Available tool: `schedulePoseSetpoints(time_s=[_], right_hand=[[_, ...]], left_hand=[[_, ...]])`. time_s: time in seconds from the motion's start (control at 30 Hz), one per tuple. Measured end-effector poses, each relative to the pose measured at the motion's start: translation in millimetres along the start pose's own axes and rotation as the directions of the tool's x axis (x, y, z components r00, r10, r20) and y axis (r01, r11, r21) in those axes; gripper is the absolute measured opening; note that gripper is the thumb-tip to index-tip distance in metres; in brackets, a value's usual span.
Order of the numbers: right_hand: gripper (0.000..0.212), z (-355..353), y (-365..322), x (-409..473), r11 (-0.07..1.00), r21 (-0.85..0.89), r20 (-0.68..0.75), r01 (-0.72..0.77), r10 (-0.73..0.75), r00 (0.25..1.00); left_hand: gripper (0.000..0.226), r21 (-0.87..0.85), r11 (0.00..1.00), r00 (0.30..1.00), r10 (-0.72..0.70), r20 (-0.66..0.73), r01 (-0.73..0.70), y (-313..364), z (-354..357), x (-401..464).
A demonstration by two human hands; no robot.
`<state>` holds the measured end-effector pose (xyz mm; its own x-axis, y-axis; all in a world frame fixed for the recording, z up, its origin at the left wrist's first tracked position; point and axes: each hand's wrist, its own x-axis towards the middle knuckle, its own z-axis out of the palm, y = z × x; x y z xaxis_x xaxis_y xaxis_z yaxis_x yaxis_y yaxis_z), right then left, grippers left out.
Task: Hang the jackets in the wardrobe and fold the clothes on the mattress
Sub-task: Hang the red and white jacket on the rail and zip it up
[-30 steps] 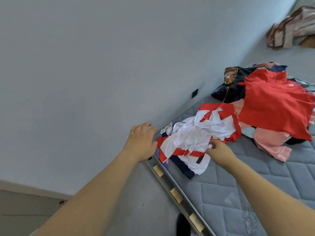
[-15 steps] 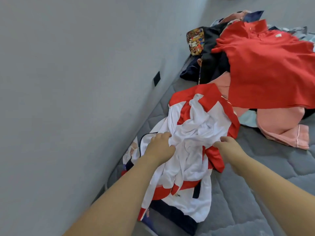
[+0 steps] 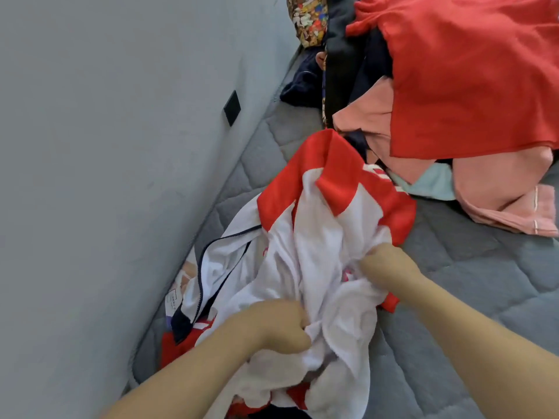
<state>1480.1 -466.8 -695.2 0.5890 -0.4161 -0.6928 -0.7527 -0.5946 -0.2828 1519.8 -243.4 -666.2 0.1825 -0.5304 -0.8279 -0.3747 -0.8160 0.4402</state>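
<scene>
Head view, from left to right: a grey wall (image 3: pixel 106 146) with a small dark plate (image 3: pixel 232 107) runs down the left side, and the quilted grey mattress (image 3: pixel 472 297) lies against it. At the wall-side edge of the mattress sits the red and white jacket (image 3: pixel 326 225), crumpled, with a dark zip line showing on its left flap and a navy garment (image 3: pixel 181 325) partly under it. The left hand (image 3: pixel 281 325) has its grip curled tight into a bunch of the white cloth low in the heap; the right hand (image 3: pixel 384 264) pinches another fold of the same jacket just beside it. Further right and behind lies a loose pile: a dark garment with a printed patch (image 3: pixel 308 19), a red shirt (image 3: pixel 472 77) on top, and pink clothes (image 3: pixel 502 195) under it.

The jacket looks light, thin and limp, likely a little slick, so it should lift easily but sag and tangle. With 2 fistfuls of the middle it will probably hang as a lump; better holds would be the red collar or the 2 shoulder seams, which would let it fall open for a hanger. The zip edges may snag on the garment beneath.
</scene>
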Motion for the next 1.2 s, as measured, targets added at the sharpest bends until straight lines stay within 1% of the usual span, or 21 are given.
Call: schedulePoseSetpoints(time_s=[0.03, 0.07, 0.1, 0.13, 0.17, 0.2, 0.23, 0.3, 0.37, 0.43, 0.5, 0.6, 0.67, 0.73, 0.83, 0.87, 0.97, 1.03, 1.1, 1.17, 1.2], right_hand=[[0.032, 2, 4, -8, 0.975, -0.221, 0.2, -0.015, 0.06, 0.978], [0.051, 4, 11, -15, 0.898, -0.44, 0.342, 0.015, 0.152, 0.927], [0.065, 3, 16, -21, 0.847, -0.53, 0.421, 0.027, 0.236, 0.876], [0.07, -1, 19, -24, 0.809, -0.586, 0.474, 0.054, 0.288, 0.832], [0.069, -6, 20, -26, 0.803, -0.588, 0.501, 0.092, 0.272, 0.822], [0.066, -9, 20, -23, 0.819, -0.551, 0.48, 0.157, 0.157, 0.863], [0.067, -11, 21, -18, 0.847, -0.5, 0.381, 0.182, 0.026, 0.924], [0.087, -10, 19, -7, 0.915, -0.38, 0.098, 0.136, -0.107, 0.989], [0.094, 3, 13, -3, 0.956, -0.265, -0.028, 0.126, -0.138, 0.99], [0.07, 21, 13, -3, 0.944, -0.275, -0.081, 0.181, -0.211, 0.974], [0.044, 31, 18, -3, 0.947, -0.254, -0.162, 0.198, -0.244, 0.956], [0.021, 30, 31, -8, 0.98, 0.022, -0.215, 0.196, -0.187, 0.959], [0.021, 23, 42, -14, 0.948, 0.248, -0.18, 0.199, -0.156, 0.971], [0.031, 15, 58, -25, 0.912, 0.372, -0.158, 0.172, -0.12, 0.98], [0.056, 6, 90, -42, 0.929, 0.37, -0.076, 0.027, 0.001, 0.997], [0.064, 5, 102, -49, 0.939, 0.344, -0.055, -0.019, 0.04, 0.998], [0.073, 3, 136, -71, 0.989, 0.139, -0.06, -0.049, 0.058, 0.997], [0.07, 1, 160, -90, 0.998, 0.041, -0.074, -0.057, 0.06, 0.995], [0.055, -9, 186, -115, 0.988, 0.123, -0.164, -0.098, 0.118, 0.979], [0.018, -27, 212, -150, 0.929, 0.341, -0.305, -0.144, 0.255, 0.918], [0.008, -38, 226, -173, 0.873, 0.465, -0.361, -0.148, 0.339, 0.869]], left_hand=[[0.028, -0.095, 0.993, 0.992, -0.059, 0.112, 0.07, 0, -12, -7], [0.027, -0.203, 0.97, 0.987, -0.11, 0.12, 0.133, -1, -24, -10], [0.027, -0.311, 0.937, 0.986, -0.164, 0.004, 0.157, -2, -36, -9], [0.03, -0.378, 0.914, 0.95, -0.236, -0.204, 0.145, -3, -47, -3], [0.031, -0.402, 0.906, 0.85, -0.312, -0.425, 0.131, -7, -56, 5], [0.035, -0.423, 0.897, 0.731, -0.373, -0.571, 0.128, -11, -63, 16], [0.046, -0.478, 0.869, 0.667, -0.43, -0.608, 0.125, -14, -66, 27], [0.066, -0.552, 0.825, 0.714, -0.461, -0.527, 0.125, -14, -62, 49], [0.054, -0.529, 0.847, 0.747, -0.389, -0.54, 0.059, -9, -49, 68], [0.02, -0.464, 0.886, 0.685, -0.349, -0.639, 0.018, -3, -34, 75], [0.019, -0.443, 0.897, 0.664, -0.334, -0.669, 0.006, -2, -24, 76], [0.015, -0.519, 0.855, 0.71, -0.366, -0.602, 0.001, -5, -14, 69], [0.019, -0.572, 0.82, 0.719, -0.388, -0.577, -0.017, -5, -9, 64], [0.021, -0.667, 0.743, 0.724, -0.43, -0.54, -0.057, 3, -9, 59], [0.047, -0.883, 0.458, 0.785, -0.509, -0.353, -0.101, 26, -10, 52], [0.046, -0.911, 0.404, 0.819, -0.495, -0.292, -0.08, 36, -9, 50], [0.021, -0.889, 0.456, 0.908, -0.386, -0.161, 0.036, 72, 0, 44], [0.021, -0.855, 0.517, 0.938, -0.281, -0.204, -0.031, 102, 8, 39], [0.014, -0.83, 0.533, 0.941, -0.167, -0.296, -0.166, 138, 14, 33], [0.019, -0.808, 0.537, 0.937, -0.088, -0.339, -0.243, 189, 19, 18], [0.02, -0.797, 0.544, 0.937, -0.051, -0.344, -0.263, 217, 23, 8]])
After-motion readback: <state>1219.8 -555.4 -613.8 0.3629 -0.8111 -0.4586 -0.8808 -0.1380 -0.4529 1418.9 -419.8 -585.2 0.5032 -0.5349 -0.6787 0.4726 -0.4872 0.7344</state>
